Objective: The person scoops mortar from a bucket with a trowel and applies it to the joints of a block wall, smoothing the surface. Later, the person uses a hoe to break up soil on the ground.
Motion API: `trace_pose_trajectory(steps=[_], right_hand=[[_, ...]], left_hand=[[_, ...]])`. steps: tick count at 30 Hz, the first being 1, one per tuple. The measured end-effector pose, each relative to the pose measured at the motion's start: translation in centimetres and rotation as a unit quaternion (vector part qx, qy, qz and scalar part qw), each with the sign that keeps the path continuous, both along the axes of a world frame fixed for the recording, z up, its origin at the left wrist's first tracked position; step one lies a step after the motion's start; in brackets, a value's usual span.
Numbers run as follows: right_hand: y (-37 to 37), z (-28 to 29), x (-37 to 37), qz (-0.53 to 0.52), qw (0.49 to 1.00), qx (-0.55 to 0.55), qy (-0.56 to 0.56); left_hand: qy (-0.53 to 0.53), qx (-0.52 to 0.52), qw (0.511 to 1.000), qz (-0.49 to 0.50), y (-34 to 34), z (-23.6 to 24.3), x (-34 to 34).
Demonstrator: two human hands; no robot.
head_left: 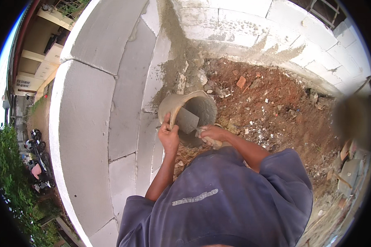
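A mortar-crusted bucket [167,105] is tipped so that its mouth faces me, close to the foot of the left block wall. My left hand [169,136] is closed on the near left part of its rim. With my right hand [212,133] I grip a trowel at the mouth of the bucket. The trowel's flat grey blade [186,120] reaches inside, angled toward the left. Most of the trowel's handle is hidden by my fingers. How much mortar lies in the bucket I cannot tell.
On my left rises a wall of pale blocks [90,86]; another block wall [243,24] closes the far side. Wet mortar [174,53] coats their corner. Reddish soil [272,107] with rubble covers the ground, including a brick piece [241,82]. Outside the left wall stand motorcycles [39,158].
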State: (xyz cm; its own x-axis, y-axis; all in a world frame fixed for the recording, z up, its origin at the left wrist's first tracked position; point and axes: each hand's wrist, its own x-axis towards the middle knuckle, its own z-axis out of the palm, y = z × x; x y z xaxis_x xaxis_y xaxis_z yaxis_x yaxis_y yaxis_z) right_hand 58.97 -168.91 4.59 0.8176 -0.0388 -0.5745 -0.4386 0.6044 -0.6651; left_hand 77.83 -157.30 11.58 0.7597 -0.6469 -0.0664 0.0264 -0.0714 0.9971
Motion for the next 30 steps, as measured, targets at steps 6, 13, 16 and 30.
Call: trace_pose_trajectory(steps=[6,13,16,30], right_hand=[[-0.5,-2.9,-1.3,-0.008,0.999,-0.009,0.044],[-3.3,0.5,-5.5,-0.179,0.974,0.140,-0.001],[-9.1,2.2,-7.4,-0.342,0.936,0.083,-0.021],[-20.0,-6.3,11.9,-0.187,0.818,-0.501,0.213]], left_hand=[[0.116,-0.022,0.987,0.113,0.9,-3.6,2.4],[0.157,0.078,0.967,0.186,3.1,-4.7,1.8],[0.167,0.089,0.958,0.217,4.9,-5.2,1.0],[0.133,0.135,0.958,0.215,7.6,-4.4,0.3]])
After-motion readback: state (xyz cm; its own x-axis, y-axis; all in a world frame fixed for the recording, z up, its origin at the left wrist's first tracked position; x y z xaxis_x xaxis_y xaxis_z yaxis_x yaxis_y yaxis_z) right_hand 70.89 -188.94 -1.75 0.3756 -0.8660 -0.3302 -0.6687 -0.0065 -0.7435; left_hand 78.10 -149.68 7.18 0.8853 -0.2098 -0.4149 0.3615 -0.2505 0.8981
